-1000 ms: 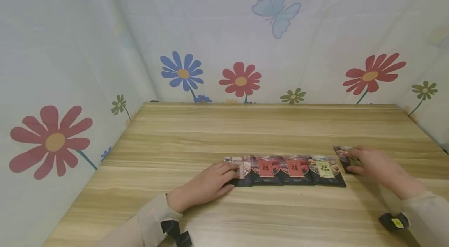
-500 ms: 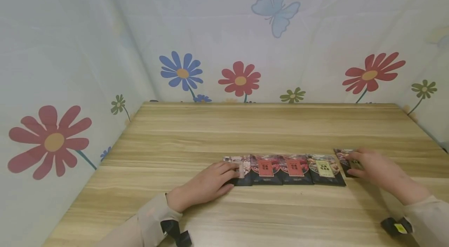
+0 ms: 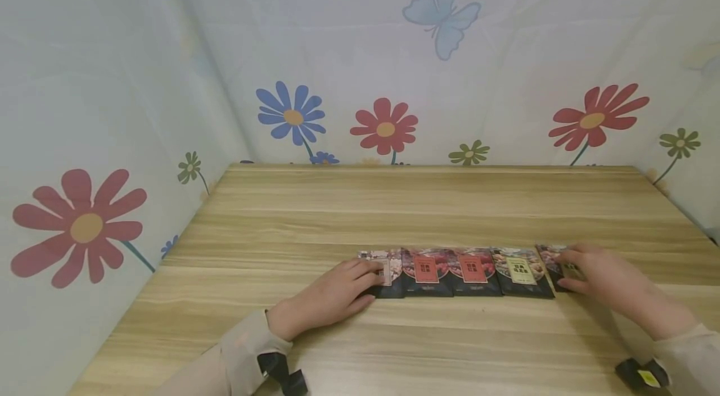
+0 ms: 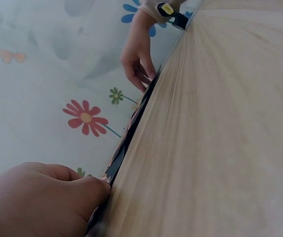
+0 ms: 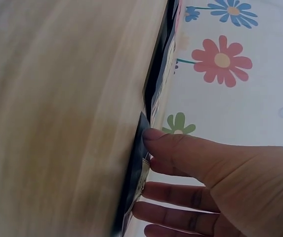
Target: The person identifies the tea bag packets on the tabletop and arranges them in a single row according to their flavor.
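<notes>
Flat tea packets with black lower parts lie side by side in a row on the wooden table. My left hand rests its fingers on the leftmost, pale pink packet, covering part of it. Two red-labelled packets come after it, then a packet with a yellow-green label. At the right end, my right hand lies over another packet and hides most of its label. In the right wrist view the thumb touches this packet's edge, with the other fingers spread along its face.
The wood-grain table reaches back to a pale curtain printed with flowers and a butterfly. Another curtain side stands along the left. Black straps with small devices hang at both wrists.
My right hand has drawn the rightmost packet slightly toward me, so it now lines up more closely with the row. The left hand and other packets have stayed in place.
</notes>
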`<state>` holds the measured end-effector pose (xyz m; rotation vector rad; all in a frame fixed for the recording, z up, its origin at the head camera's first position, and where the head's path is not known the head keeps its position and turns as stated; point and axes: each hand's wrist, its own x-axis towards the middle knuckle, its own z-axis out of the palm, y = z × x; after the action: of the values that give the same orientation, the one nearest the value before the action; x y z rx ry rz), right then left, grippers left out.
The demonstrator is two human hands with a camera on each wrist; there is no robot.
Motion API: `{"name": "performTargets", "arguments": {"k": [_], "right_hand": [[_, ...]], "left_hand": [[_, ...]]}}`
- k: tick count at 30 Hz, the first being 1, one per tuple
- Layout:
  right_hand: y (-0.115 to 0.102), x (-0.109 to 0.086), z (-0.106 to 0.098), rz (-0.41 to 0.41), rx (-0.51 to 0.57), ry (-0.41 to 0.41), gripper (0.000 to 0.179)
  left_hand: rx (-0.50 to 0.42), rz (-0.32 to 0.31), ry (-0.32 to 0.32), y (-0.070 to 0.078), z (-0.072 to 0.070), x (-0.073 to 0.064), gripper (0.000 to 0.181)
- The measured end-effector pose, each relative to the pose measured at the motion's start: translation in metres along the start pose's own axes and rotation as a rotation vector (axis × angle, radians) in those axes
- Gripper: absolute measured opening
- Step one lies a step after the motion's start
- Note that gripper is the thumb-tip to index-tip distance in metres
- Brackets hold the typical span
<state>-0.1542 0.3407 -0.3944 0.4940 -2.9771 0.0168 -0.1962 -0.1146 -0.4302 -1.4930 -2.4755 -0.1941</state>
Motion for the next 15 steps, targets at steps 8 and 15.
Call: {"name": "performTargets", "arguments": {"k": [8, 15], "right_hand": [[-0.0047, -0.0044, -0.0014, 0.015, 0.016, -0.023, 0.037], [-0.006, -0.0063, -0.0009, 0.006, 0.013, -0.011, 0.038]], "left_hand": [[-0.013, -0.03, -0.035, 0.0, 0.0001, 0.0003, 0.032], [-0.017, -0.033, -0.04, 0.0, -0.0005, 0.0004, 0.032]]}}
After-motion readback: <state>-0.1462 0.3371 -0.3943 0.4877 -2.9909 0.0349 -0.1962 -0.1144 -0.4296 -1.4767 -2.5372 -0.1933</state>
